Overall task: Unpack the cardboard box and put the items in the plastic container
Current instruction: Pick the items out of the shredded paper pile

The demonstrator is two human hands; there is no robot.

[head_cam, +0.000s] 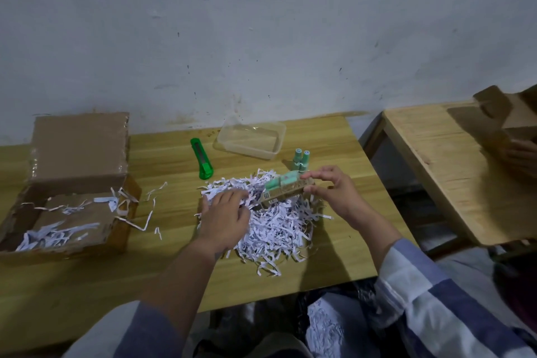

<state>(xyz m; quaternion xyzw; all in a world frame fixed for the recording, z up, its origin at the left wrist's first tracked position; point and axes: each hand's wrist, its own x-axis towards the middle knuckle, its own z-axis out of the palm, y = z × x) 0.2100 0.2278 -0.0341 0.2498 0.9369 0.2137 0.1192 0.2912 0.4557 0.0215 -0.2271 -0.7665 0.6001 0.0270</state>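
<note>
The right hand (334, 192) pinches a small packet (287, 190) of green items above the shredded paper (273, 227), its long axis running left to right. The plastic container (251, 136) lies farther back on the counter (174, 154), nearer this hand. The left hand (225, 216) rests spread on the paper.

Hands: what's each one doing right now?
Left hand: open, fingers resting on the shredded paper.
Right hand: pinching a small packet.
</note>
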